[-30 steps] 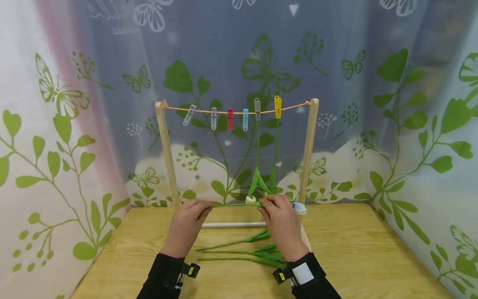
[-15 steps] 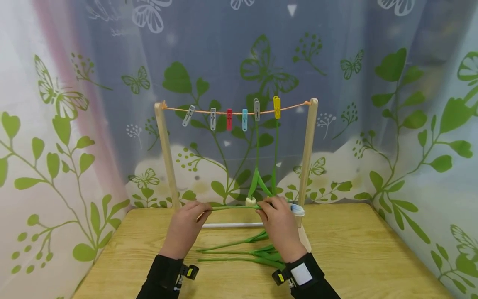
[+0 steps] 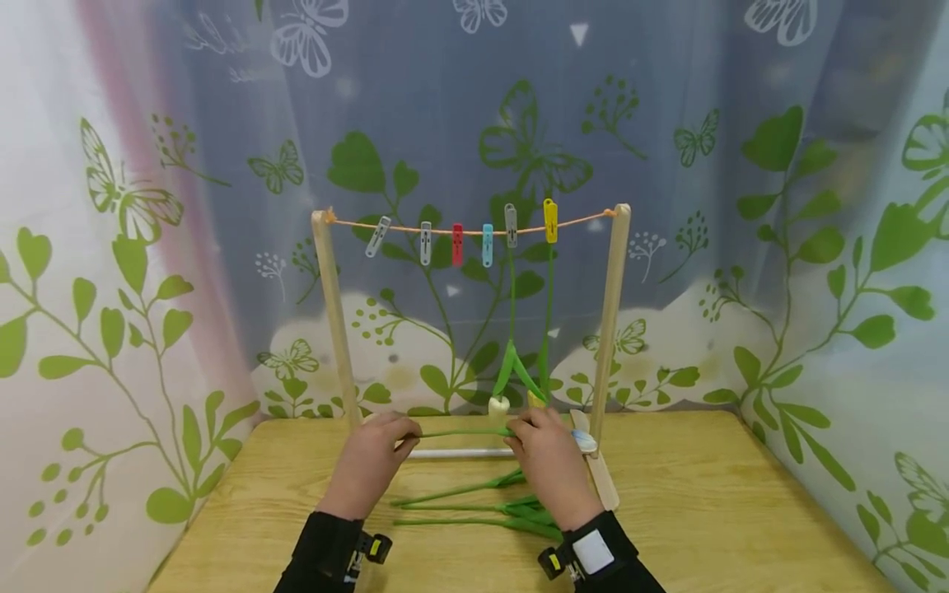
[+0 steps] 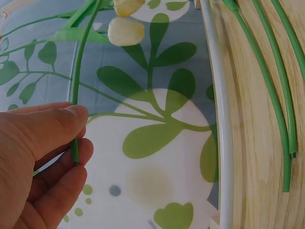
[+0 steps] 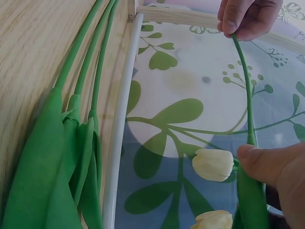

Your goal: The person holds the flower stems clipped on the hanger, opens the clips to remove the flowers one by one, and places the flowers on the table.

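Left side of the worktop [image 3: 245, 511]: bare wood runs from the left edge to the left hand, with open room beside the curtain [image 3: 111, 247].

The left hand [image 3: 371, 461] is raised above the worktop in front of the wooden rack [image 3: 329, 313]. Its grip is clamped on the cut end of the held tulip stem [image 3: 460, 431]; the left wrist view shows thumb and fingers [image 4: 52, 126] pinching that end. The stem runs level from this hand to the right hand, just in front of the white bottom rail [image 3: 455, 452] of the rack.

Centre: on the string [image 3: 445, 230] sit six clips; the grey clip [image 3: 511, 226] and the yellow clip [image 3: 550, 221] each carry a hanging tulip [image 3: 511, 329], heads down, blooms just above the held stem. Three more tulips [image 3: 474, 506] lie flat on the worktop between the forearms, stems pointing left, leaves bunched to the right.

The right hand [image 3: 544, 465] grips the flower end of the held stem, fingers curled round it at the leaves. A pale bloom [image 3: 583, 442] shows just past its knuckles, close to the right post [image 3: 611, 329] and its foot.

Right of the post, the worktop lies open to the far right edge.
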{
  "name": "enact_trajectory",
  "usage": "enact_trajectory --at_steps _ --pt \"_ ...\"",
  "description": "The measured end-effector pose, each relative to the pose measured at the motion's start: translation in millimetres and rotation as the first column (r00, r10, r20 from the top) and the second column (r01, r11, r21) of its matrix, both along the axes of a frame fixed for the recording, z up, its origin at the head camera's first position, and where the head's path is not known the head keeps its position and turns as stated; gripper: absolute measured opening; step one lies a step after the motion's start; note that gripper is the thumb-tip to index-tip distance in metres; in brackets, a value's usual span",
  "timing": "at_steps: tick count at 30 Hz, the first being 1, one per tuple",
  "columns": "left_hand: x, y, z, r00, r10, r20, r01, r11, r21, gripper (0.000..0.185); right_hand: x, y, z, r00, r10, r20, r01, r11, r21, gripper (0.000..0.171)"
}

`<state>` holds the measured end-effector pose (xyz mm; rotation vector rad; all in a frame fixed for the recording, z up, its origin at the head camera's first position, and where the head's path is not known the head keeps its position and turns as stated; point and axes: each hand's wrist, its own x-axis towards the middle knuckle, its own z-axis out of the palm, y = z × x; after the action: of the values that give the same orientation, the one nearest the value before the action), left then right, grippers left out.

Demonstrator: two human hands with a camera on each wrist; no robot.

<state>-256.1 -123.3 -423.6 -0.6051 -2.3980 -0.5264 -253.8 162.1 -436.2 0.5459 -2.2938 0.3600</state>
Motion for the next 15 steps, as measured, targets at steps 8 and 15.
enact_trajectory --at_steps 8,15 --pt "-1.1 -2.3 -2.6 0.996 -0.012 0.083 0.015 1.0 -0.028 0.014 2.4 -2.2 -2.8 0.998 -0.012 0.066 0.01 0.999 0.036 0.013" --pt "-1.5 -2.0 -5.3 0.986 -0.016 0.164 0.024 0.999 -0.045 0.013 4.0 -5.6 -5.2 0.988 -0.045 0.145 0.038 0.998 0.056 0.013"
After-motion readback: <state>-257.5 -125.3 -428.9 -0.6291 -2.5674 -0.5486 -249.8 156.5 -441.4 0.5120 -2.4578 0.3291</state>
